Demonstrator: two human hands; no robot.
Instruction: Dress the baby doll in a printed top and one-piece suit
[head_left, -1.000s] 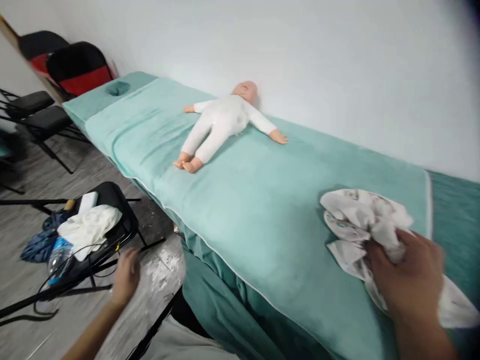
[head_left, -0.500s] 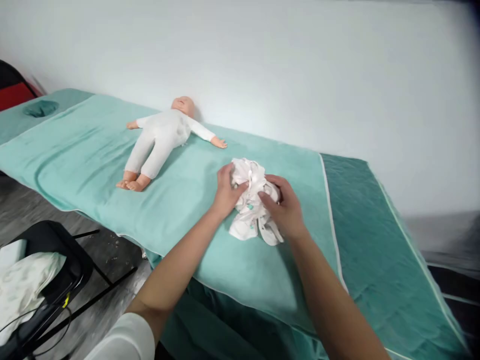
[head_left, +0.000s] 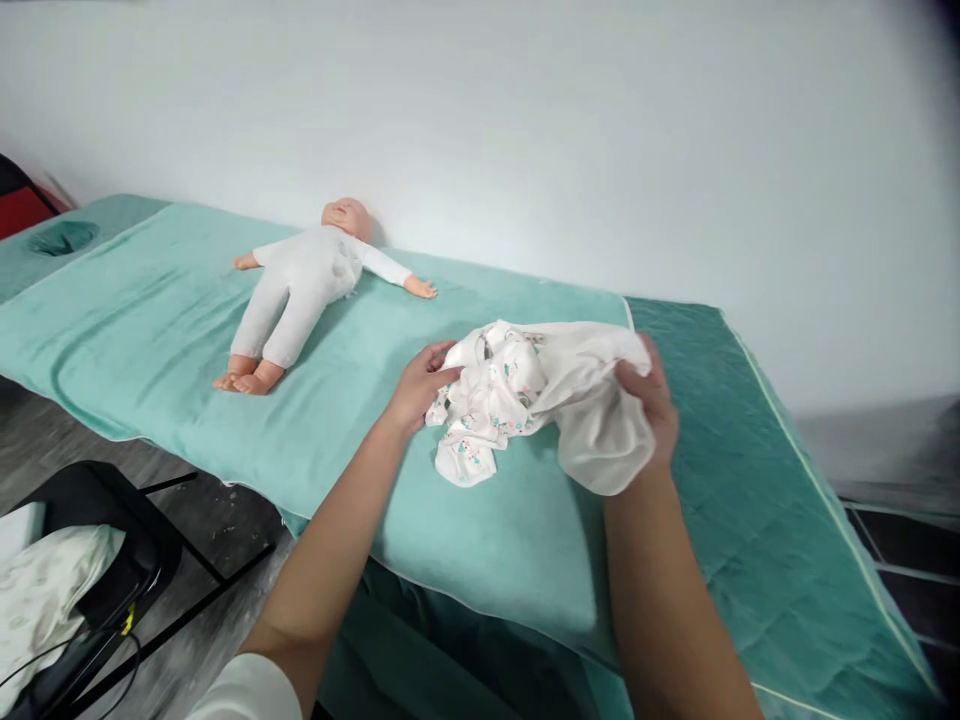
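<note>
White baby clothes with a small coloured print lie bunched on the green bed cover. My left hand grips their left edge between thumb and fingers. On the other side, my right hand is closed on a plainer white part of the cloth, pulled out to the right and lifted a little off the cover. Whether this is one garment or two I cannot tell. A baby doll in a white suit lies on its back to the left, arms spread, apart from both hands.
The green massage bed runs along a white wall, with a face hole at its far left. Lower left, a black folding chair holds a patterned cloth, a pale box and a cable.
My right hand has moved right, drawing part of the bunched white cloth out with it. My left hand has shifted slightly left, still on the cloth. The view has turned a little.
</note>
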